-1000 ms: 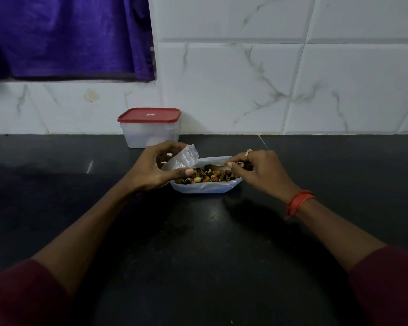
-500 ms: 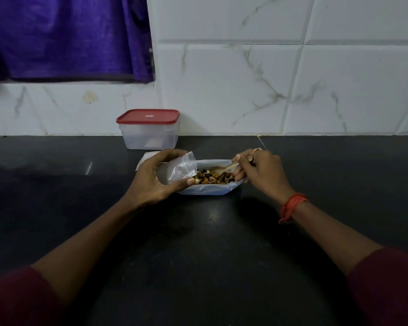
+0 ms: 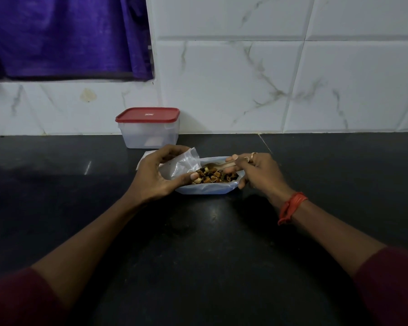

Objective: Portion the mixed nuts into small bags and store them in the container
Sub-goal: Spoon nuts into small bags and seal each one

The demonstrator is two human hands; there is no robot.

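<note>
Grips a clear bag (image 3: 186, 162) in the left hand (image 3: 156, 177) at the left end of the tray (image 3: 205, 188); pinches a spoon (image 3: 222, 164) in the right hand (image 3: 259, 170), over the nuts (image 3: 212, 177).

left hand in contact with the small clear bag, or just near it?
Touching. The head view shows the left hand gripping the small clear bag: thumb against its lower edge, fingers curled over the top, with no gap visible.
</note>
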